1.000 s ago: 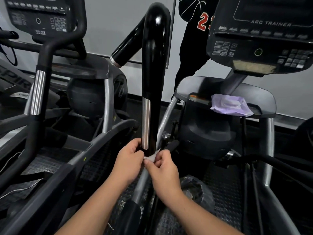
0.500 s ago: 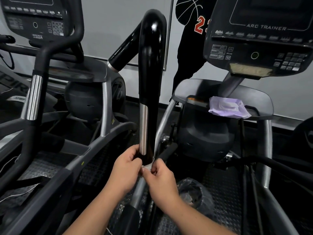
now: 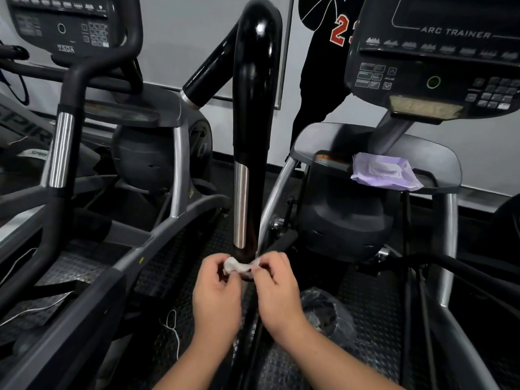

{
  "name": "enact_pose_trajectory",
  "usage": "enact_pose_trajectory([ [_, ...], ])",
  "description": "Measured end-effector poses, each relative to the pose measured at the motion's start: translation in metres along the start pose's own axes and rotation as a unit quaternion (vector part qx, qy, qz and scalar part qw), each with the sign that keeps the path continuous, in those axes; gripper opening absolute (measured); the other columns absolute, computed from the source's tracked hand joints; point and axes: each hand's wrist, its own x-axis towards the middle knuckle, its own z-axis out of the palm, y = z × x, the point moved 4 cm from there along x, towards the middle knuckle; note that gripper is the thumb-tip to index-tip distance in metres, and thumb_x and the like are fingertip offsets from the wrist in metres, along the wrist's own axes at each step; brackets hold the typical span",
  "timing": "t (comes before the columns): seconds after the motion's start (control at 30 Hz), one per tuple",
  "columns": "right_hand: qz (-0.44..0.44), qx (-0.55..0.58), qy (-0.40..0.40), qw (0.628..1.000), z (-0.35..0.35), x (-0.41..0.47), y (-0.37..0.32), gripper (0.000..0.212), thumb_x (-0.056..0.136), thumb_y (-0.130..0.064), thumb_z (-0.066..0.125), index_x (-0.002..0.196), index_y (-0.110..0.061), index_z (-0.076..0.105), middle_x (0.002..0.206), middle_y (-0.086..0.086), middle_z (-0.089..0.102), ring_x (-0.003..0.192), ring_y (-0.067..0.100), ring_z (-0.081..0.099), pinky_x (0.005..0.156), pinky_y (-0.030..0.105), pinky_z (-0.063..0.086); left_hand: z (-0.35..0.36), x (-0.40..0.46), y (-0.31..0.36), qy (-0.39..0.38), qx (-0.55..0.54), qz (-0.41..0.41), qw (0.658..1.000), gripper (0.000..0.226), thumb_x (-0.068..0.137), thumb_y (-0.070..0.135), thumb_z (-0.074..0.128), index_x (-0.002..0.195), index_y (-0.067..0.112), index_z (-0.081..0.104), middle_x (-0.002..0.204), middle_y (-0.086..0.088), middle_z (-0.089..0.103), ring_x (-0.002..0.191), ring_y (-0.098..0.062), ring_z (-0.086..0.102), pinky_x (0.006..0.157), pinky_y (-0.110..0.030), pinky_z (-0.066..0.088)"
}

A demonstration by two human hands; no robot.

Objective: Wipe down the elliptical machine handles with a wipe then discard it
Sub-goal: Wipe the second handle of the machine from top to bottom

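Handle [image 3: 254, 114] of the elliptical stands upright at centre, black and glossy with a steel strip down its side. At its lower end both hands pinch the white wipe [image 3: 237, 267]: left hand [image 3: 218, 294] on one end, right hand [image 3: 277, 291] on the other, fingers curled onto it. It seems wrapped against the post, though the far side is hidden. Machine frames crowd both sides closely. A purple wipe pack [image 3: 384, 175] lies on the right machine's shelf [image 3: 439, 159]; a dark bag [image 3: 327, 313] sits on the floor just right of the hands.
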Motion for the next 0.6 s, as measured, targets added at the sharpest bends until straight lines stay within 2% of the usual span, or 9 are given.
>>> enact_pose_trajectory([
  [0.1, 0.023, 0.005, -0.02, 1.0, -0.003, 0.003, 0.001, 0.021, 0.092, -0.011, 0.052, 0.094, -0.029, 0.062, 0.102, -0.006, 0.066, 0.095, 0.006, 0.062, 0.088, 0.031, 0.052, 0.002, 0.008, -0.012, 0.011, -0.012, -0.065, 0.998, 0.018, 0.088, 0.004, 0.067, 0.091, 0.021, 0.059, 0.082, 0.001, 0.066, 0.072, -0.015, 0.061, 0.063, -0.025, 0.045],
  [0.17, 0.045, 0.003, -0.05, 0.998, -0.003, 0.006, 0.002, 0.027, 0.088, -0.012, 0.049, 0.095, -0.032, 0.065, 0.099, -0.008, 0.07, 0.095, 0.01, 0.065, 0.09, 0.037, 0.055, 0.004, 0.015, -0.018, -0.002, -0.037, -0.092, 0.995, 0.015, 0.089, 0.004, 0.067, 0.087, 0.019, 0.064, 0.077, -0.001, 0.068, 0.071, -0.016, 0.06, 0.063, -0.029, 0.045],
  [0.3, 0.057, -0.023, -0.069, 0.996, -0.011, 0.016, 0.003, 0.029, 0.079, -0.015, 0.046, 0.091, -0.03, 0.068, 0.088, -0.003, 0.074, 0.09, 0.021, 0.069, 0.089, 0.05, 0.057, 0.003, 0.026, -0.015, -0.01, -0.11, -0.072, 0.991, 0.023, 0.089, 0.003, 0.065, 0.089, 0.025, 0.074, 0.082, -0.003, 0.076, 0.072, -0.011, 0.064, 0.069, -0.03, 0.051],
  [0.4, 0.063, -0.03, -0.072, 0.995, -0.01, 0.018, 0.005, 0.03, 0.074, -0.017, 0.045, 0.09, -0.028, 0.068, 0.086, 0.001, 0.074, 0.088, 0.026, 0.069, 0.088, 0.054, 0.056, 0.013, 0.03, -0.02, -0.072, -0.112, -0.097, 0.986, 0.027, 0.089, -0.001, 0.062, 0.09, 0.02, 0.077, 0.085, -0.004, 0.077, 0.08, -0.013, 0.068, 0.071, -0.026, 0.052],
  [0.5, 0.06, -0.029, -0.073, 0.995, -0.01, 0.022, 0.007, 0.031, 0.071, -0.017, 0.044, 0.088, -0.026, 0.068, 0.084, 0.005, 0.073, 0.083, 0.027, 0.068, 0.086, 0.055, 0.057, 0.018, 0.038, -0.019, -0.118, -0.094, -0.12, 0.981, 0.034, 0.085, -0.008, 0.055, 0.079, 0.016, 0.079, 0.075, -0.004, 0.076, 0.069, -0.01, 0.064, 0.061, -0.019, 0.049],
  [0.6, 0.063, -0.019, -0.071, 0.995, -0.012, 0.027, 0.009, 0.03, 0.072, -0.014, 0.044, 0.085, -0.024, 0.069, 0.083, 0.007, 0.073, 0.075, 0.023, 0.064, 0.08, 0.051, 0.056, 0.016, 0.05, -0.014, -0.131, -0.13, -0.115, 0.976, 0.032, 0.085, -0.008, 0.055, 0.081, 0.014, 0.078, 0.081, -0.01, 0.077, 0.073, -0.013, 0.068, 0.069, -0.025, 0.055],
])
